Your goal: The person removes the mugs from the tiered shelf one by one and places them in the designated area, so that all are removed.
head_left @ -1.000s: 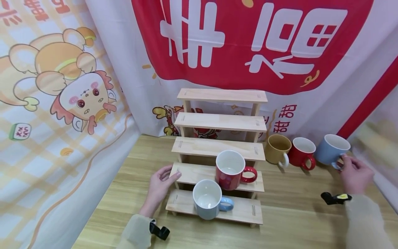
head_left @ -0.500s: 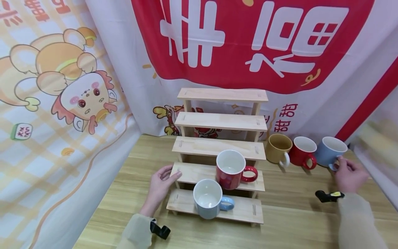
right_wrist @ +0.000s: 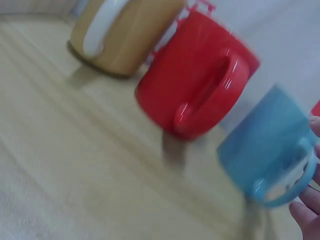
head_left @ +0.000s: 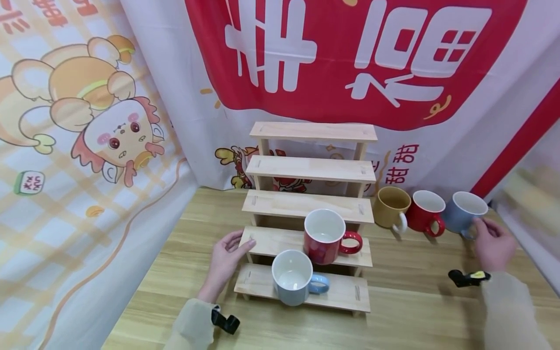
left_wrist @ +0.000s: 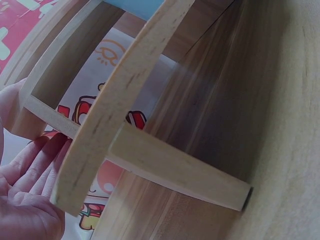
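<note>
A stepped wooden display rack (head_left: 306, 200) stands at the middle. My left hand (head_left: 226, 258) grips the left end of its second-lowest step, thumb on top; in the left wrist view the fingers (left_wrist: 35, 167) reach below that step. A red mug (head_left: 321, 245) with a white inside sits on that step, and a light blue mug (head_left: 290, 287) on the lowest one. At the right, my right hand (head_left: 494, 243) is at the handle of another blue mug (head_left: 457, 214) on the table. In the blurred right wrist view its fingertips lie just beside the blue handle (right_wrist: 287, 200), without a clear grip.
To the left of that blue mug, a second red mug (head_left: 422, 214) and a tan mug (head_left: 389, 209) with a white handle stand in a row. The tan mug is close to the rack's right side. A printed cloth (head_left: 210, 160) hangs behind, and another covers the left side.
The right-hand blue mug has shifted slightly left, toward the red mug, and now stands still. My right hand moved left with it, then slightly back right. The left hand stays put.
</note>
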`<state>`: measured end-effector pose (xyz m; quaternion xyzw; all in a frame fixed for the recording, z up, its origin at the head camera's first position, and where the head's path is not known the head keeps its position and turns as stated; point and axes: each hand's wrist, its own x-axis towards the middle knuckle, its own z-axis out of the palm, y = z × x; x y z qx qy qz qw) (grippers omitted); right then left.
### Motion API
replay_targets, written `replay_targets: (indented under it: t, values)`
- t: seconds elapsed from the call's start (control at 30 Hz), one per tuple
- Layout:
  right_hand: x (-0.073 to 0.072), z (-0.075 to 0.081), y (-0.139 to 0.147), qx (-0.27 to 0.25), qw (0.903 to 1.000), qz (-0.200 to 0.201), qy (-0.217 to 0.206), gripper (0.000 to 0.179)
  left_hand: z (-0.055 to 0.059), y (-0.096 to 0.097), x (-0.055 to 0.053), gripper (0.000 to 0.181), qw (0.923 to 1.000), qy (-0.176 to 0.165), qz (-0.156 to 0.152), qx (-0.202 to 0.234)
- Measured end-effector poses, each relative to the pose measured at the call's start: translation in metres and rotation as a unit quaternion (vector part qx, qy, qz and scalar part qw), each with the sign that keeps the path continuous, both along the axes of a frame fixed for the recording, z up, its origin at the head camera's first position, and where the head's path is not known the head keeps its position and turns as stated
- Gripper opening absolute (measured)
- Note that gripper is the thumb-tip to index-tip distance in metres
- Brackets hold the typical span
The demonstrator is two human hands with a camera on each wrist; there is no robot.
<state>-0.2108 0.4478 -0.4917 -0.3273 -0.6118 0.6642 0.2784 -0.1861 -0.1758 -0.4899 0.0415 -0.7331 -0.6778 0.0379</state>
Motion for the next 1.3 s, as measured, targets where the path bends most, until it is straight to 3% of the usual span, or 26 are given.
replay_targets:
  t: [0.23,0.53,0.63,0.77,0.87,1.13,1.3]
  values:
    - [-0.005,0.043,-0.008,0.029,0.9989,0.009,0.035,0.044,-0.002,0.0,-0.002,0.055,1.0,0.005,0.003,0.002]
    - [0.007,0.108,-0.059,0.039,0.9925,0.037,0.11,0.044,-0.002,0.0,-0.002,0.056,0.9999,0.006,0.008,-0.011]
    - [0.014,0.126,-0.075,0.03,0.9895,0.072,0.122,0.045,-0.002,0.0,-0.002,0.055,0.9999,0.007,0.008,-0.009]
    - [0.025,0.144,-0.092,-0.009,0.9779,0.144,0.151,0.051,-0.002,0.001,-0.001,0.056,0.9998,0.008,0.007,-0.014]
    - [0.033,0.152,-0.107,-0.005,0.9677,0.194,0.161,0.053,-0.002,0.001,-0.001,0.056,0.9998,0.008,0.006,-0.017]
    - [0.05,0.162,-0.144,0.088,0.9503,0.276,0.115,0.051,0.0,0.002,-0.001,0.055,0.9999,0.008,0.004,-0.004]
    - [0.054,0.16,-0.168,0.187,0.9278,0.317,0.062,0.047,-0.001,0.001,-0.001,0.054,0.9999,0.01,0.005,-0.003]
